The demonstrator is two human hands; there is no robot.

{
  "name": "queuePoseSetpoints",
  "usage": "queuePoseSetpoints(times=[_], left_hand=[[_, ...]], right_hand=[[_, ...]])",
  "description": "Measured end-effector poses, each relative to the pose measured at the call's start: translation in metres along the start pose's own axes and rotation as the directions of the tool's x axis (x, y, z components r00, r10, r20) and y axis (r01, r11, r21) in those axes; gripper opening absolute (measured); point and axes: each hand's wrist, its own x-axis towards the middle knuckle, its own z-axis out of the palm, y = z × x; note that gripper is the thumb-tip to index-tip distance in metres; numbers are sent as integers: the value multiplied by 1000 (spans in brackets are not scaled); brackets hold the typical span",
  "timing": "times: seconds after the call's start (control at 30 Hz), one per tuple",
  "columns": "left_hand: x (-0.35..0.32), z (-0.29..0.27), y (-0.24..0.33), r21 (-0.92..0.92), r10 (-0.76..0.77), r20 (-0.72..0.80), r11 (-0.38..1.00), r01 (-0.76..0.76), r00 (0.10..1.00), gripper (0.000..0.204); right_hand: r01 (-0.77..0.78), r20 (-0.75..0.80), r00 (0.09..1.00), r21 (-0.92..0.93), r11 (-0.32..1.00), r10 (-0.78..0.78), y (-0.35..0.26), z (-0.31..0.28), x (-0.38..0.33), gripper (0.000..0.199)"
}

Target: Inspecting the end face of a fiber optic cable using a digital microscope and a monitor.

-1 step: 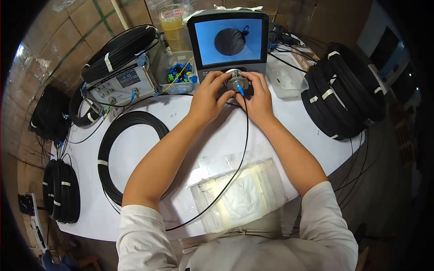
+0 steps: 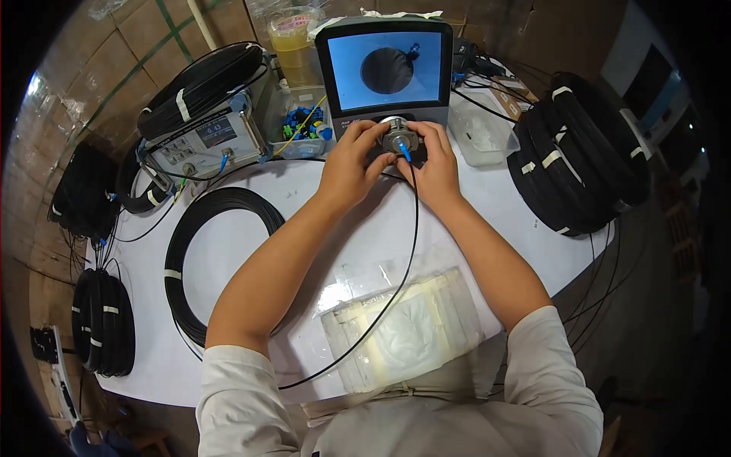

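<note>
At the upper centre of the frame, both hands are gripping a round metal fitting (image 2: pixel 399 140) below the inspection screen (image 2: pixel 387 68): left hand (image 2: pixel 352 158) and right hand (image 2: pixel 435 161) pinching its sides. A thin black cable (image 2: pixel 396 293) with a blue connector (image 2: pixel 404 151) is running from it across the white desk (image 2: pixel 251 228).

White round table (image 2: pixel 251 228) – brown tiled floor (image 2: pixel 84 68) around it, evenly lit.

White round table (image 2: pixel 251 251), carrying a loose black cable coil (image 2: pixel 199 251) flat toward its left edge and a clear bag of white pads (image 2: pixel 403 331) at the near edge, a thin black cable (image 2: pixel 396 286) trailing across the bag. Along the far edge, a grey meter box (image 2: pixel 202 141), a tub of blue connectors (image 2: pixel 303 129), a screen unit (image 2: pixel 387 72) and a clear plastic box (image 2: pixel 480 137). At the right edge, stacked black cable coils (image 2: pixel 579 152).
</note>
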Motion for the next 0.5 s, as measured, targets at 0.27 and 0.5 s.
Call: queuePoseSetpoints(times=[0.27, 0.5], left_hand=[[2, -2, -6, -12, -15, 3, 1000, 15, 1000, 53], [1, -4, -7, 4, 18, -13, 1000, -18, 1000, 53]], right_hand=[[13, 16, 1000, 21, 1000, -13, -1, 1, 1, 62], [249, -52, 966, -51, 967, -252, -14, -18, 1, 56]])
